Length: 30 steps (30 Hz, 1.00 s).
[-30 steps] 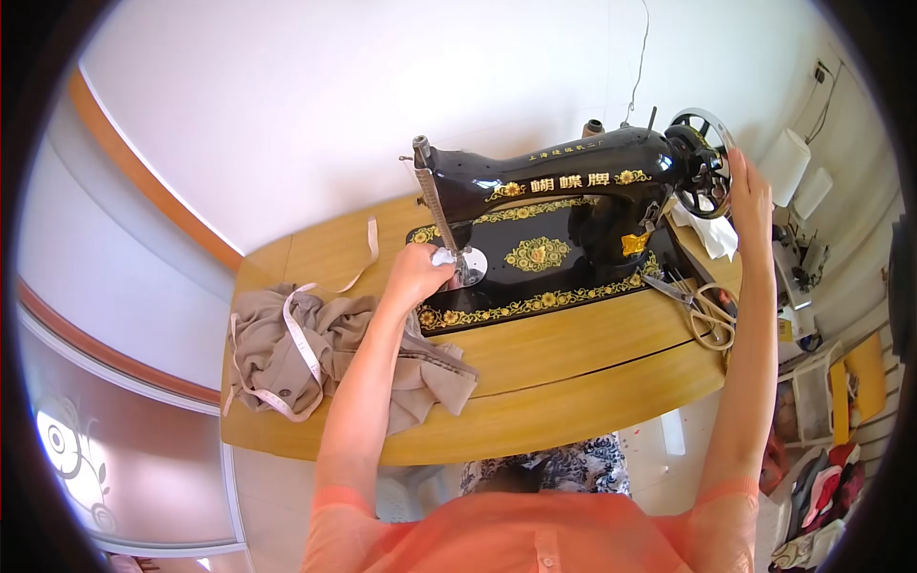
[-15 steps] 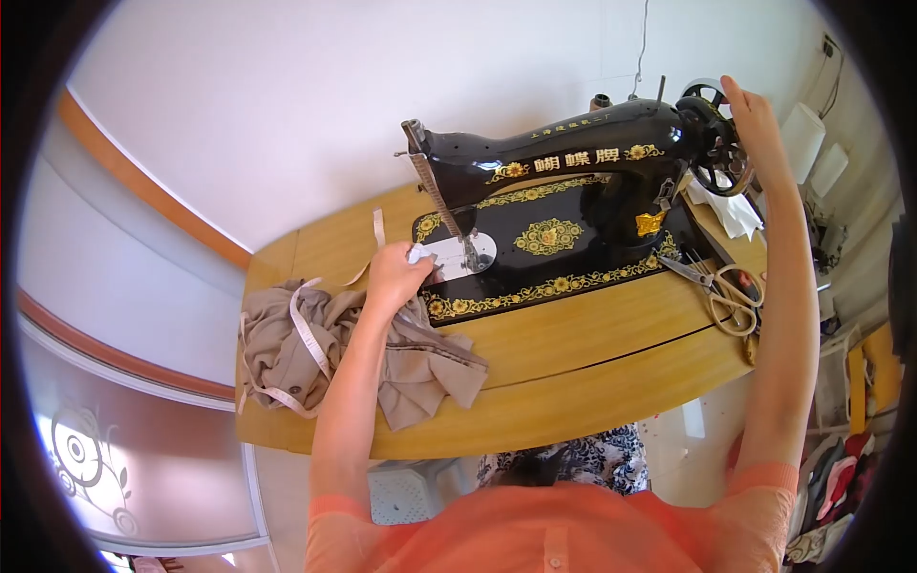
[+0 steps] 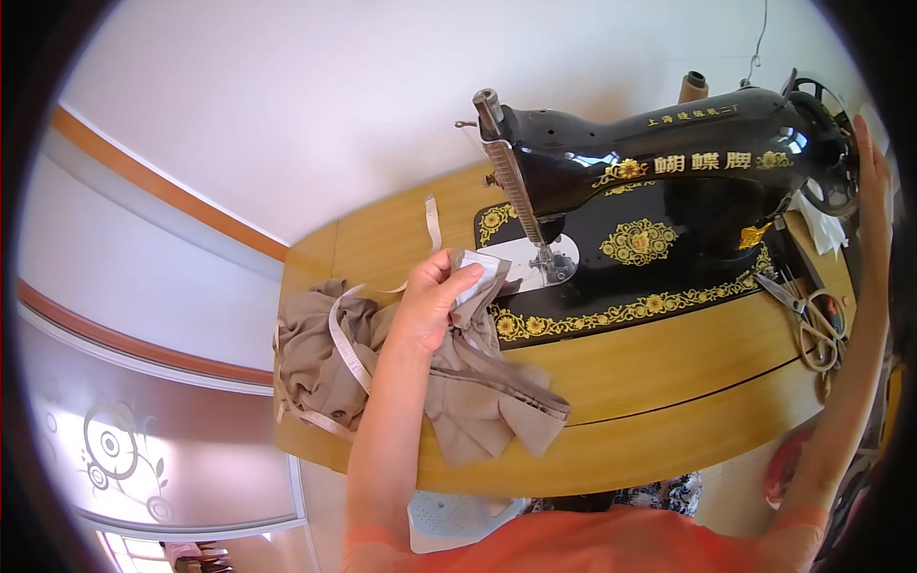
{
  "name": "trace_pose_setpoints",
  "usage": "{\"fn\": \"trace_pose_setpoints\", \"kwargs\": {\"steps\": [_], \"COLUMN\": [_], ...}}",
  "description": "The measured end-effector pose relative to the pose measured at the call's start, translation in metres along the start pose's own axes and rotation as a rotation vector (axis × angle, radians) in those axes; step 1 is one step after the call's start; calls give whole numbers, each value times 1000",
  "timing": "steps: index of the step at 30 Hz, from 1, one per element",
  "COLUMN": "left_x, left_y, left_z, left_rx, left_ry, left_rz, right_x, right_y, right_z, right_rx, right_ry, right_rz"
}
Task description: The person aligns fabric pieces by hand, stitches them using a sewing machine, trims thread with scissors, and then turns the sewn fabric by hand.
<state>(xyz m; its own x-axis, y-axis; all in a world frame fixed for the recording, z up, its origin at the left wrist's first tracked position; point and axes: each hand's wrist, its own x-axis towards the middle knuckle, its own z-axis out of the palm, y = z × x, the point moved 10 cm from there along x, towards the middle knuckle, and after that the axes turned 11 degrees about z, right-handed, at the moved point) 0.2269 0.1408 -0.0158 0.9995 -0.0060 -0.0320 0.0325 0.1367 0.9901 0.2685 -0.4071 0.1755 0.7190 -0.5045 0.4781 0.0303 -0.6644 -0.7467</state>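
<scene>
My left hand [image 3: 430, 298] is closed on an edge of the brown fabric [image 3: 487, 401], where a white patch [image 3: 478, 271] shows under my thumb. That edge is just left of the needle and presser foot [image 3: 546, 260] of the black sewing machine [image 3: 659, 148]. The rest of the fabric lies bunched on the table to the left, with a measuring tape [image 3: 346, 339] draped over it. At the far right, my right hand [image 3: 871, 158] rests against the rim of the handwheel [image 3: 839, 196], its fingers partly hidden and dim.
Scissors [image 3: 812, 320] lie on the wooden table [image 3: 669, 377] at the right, beside other small tools. White paper or cloth [image 3: 821, 224] sits behind them. A brown thread spool [image 3: 693, 88] stands behind the machine. A pale blue stool [image 3: 463, 514] is below the table.
My left hand has lifted the fabric edge away from the needle, showing more of the white patch. My right hand has moved lower on the handwheel. The view has shifted left and closer.
</scene>
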Motion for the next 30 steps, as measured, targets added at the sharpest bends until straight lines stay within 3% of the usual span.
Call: {"fn": "trace_pose_setpoints", "kwargs": {"steps": [26,27,30], "left_x": [-3,-3,-6], "left_y": [-6,-6,-2], "left_z": [-6,-8,-18], "left_rx": [-4,13,104], "left_ry": [72,81,126], "left_rz": [6,4,21], "right_x": [-26,-9,-10], "right_y": [-12,6,6], "right_z": [5,-3,0], "right_rx": [2,-81,-77], "right_ry": [6,103,81], "right_rz": [102,10,-16]}}
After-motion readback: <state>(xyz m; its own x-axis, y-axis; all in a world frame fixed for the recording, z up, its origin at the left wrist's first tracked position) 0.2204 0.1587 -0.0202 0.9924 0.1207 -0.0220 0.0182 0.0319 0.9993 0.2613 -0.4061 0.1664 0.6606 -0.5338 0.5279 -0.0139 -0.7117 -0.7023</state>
